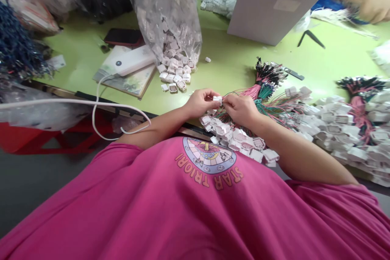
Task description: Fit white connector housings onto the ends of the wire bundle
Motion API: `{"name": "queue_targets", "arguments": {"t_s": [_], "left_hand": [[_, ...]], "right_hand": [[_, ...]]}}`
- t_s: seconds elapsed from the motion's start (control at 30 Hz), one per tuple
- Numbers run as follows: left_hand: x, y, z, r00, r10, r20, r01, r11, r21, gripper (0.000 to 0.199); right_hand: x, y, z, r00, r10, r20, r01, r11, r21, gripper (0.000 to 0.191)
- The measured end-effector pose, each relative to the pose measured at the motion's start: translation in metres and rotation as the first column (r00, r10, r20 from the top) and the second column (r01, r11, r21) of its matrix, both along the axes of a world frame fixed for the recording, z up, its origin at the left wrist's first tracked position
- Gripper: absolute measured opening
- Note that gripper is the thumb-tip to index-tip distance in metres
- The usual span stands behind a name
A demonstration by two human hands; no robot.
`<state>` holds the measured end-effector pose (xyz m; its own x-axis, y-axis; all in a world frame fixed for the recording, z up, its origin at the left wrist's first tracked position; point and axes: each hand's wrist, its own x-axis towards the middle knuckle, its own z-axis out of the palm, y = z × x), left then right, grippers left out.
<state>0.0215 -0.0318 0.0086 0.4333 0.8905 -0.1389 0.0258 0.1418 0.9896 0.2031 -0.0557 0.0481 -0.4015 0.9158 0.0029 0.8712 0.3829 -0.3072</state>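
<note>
The left grip [198, 104] clamps a white connector [217, 99]; whether the right grip [242, 109], just beside it, holds anything I cannot tell; a wire bundle [255, 90] lies on the table [222, 61].

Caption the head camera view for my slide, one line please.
Left hand pinches a white connector, right hand close beside it, pink and green wires nearby on a green table.

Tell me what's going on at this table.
A person in a pink T-shirt holds a small white plastic connector in the left hand. The right hand is close against it, its exact grip too small to tell. A heap of white plastic housings lies below the hands. Beyond, loose white plastic pieces spill from a clear plastic bag onto the green table.
</note>
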Motion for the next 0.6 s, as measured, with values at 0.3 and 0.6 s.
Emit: {"name": "queue_targets", "arguments": {"t_s": [0.3, 0.6], "left_hand": [[-0.016, -0.040, 0.040, 0.920, -0.041, -0.389, 0.339, 0.579, 0.741, 0.029], [-0.020, -0.049, 0.041, 0.822, -0.329, -0.464, 0.562, 0.341, 0.753, 0.046]], "right_hand": [[0.035, 0.021, 0.052, 0.933, 0.148, -0.329, -0.238, 0.938, -0.253, 0.027], [-0.022, 0.029, 0.019, 0.849, 0.299, 0.436, -0.253, 0.954, -0.161, 0.025]]}}
